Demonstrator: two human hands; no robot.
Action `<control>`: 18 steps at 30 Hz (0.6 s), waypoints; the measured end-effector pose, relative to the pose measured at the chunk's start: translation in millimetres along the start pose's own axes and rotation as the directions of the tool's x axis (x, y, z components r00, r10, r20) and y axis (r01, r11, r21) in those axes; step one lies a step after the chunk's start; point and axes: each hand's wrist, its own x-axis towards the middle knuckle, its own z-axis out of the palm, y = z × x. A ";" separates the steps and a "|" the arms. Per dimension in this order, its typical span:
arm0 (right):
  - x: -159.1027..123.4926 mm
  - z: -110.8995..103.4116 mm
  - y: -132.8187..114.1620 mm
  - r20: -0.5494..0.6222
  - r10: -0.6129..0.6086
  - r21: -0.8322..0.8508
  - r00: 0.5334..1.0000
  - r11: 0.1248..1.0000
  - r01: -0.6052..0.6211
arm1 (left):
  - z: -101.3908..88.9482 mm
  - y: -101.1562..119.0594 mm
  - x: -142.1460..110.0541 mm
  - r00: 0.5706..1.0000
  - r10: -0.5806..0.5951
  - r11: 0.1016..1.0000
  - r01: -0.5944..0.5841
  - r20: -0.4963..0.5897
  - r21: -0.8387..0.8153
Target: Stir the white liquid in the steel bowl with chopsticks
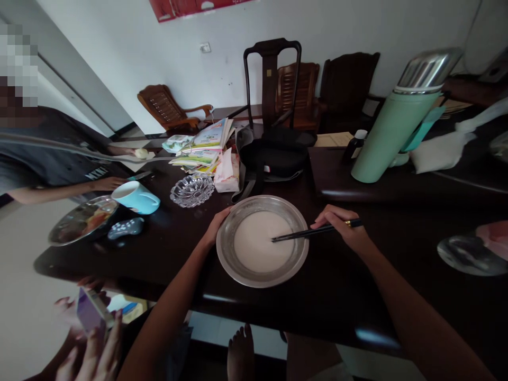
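Note:
A metal bowl (pixel 262 282) stands near the table's front edge with white, milky liquid (pixel 254 238) in it. At its left side my left hand (pixel 216 224) grips the rim; the fingertips are partly hidden by the bowl. A pair of dark chopsticks (pixel 305 232) is pinched in my right hand (pixel 340 223), to the right of the bowl. The chopsticks slant down to the left over the rim, and their tips are in the liquid near its middle.
The dark table (pixel 349 286) also carries a glass dish (pixel 192 190), tissue pack (pixel 227 174), blue mug (pixel 137 198), game controller (pixel 126 228), another metal bowl (pixel 59 235), black bag (pixel 273 159) and green thermos (pixel 397 137). Someone stands at left; another person's hands hold a phone (pixel 90 312).

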 end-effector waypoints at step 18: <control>0.0 2.6 -1.0 0.057 -0.046 -0.077 0.997 0.996 0.050 | 1.4 -2.4 4.4 0.998 0.045 0.966 -0.036 0.031 -0.255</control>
